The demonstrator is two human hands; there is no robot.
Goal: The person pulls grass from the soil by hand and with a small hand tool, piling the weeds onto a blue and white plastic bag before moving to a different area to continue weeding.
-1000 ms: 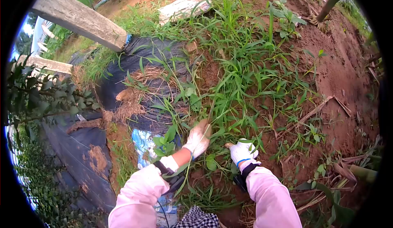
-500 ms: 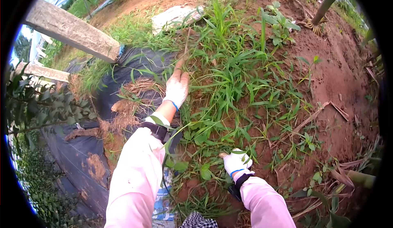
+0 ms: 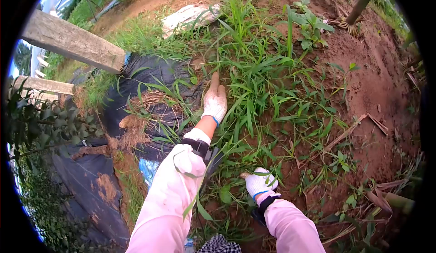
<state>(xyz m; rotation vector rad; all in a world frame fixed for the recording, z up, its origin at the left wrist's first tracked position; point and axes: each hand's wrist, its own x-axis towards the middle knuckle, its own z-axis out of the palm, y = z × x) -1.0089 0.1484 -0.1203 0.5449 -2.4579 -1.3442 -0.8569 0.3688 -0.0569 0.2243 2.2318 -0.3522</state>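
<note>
My left hand (image 3: 215, 101), in a white knitted glove with soil-browned fingers, reaches into the grass beside the black plastic sheet. Its fingers stretch forward and look apart, with the tips partly among the blades. Green grass (image 3: 254, 98) grows thickly in front of it and to its right. Lower down, my right hand (image 3: 261, 182), gloved the same way, is closed low over the weeds, its brownish thumb pointing left. Grass blades lie across and beside this fist and appear gripped in it; its fingers are mostly hidden.
Black plastic sheet (image 3: 154, 80) with dry grass clumps (image 3: 138, 128) covers ground on the left. A concrete post (image 3: 77, 39) slants in at upper left. A whitish slab or sack (image 3: 190, 17) lies ahead. Bare reddish soil (image 3: 377, 94) slopes on the right, near a leafy plant (image 3: 311, 28).
My left hand has shifted right and slightly back towards me, into the grass edge. My right hand stays nearly in place. The view has moved slightly.
</note>
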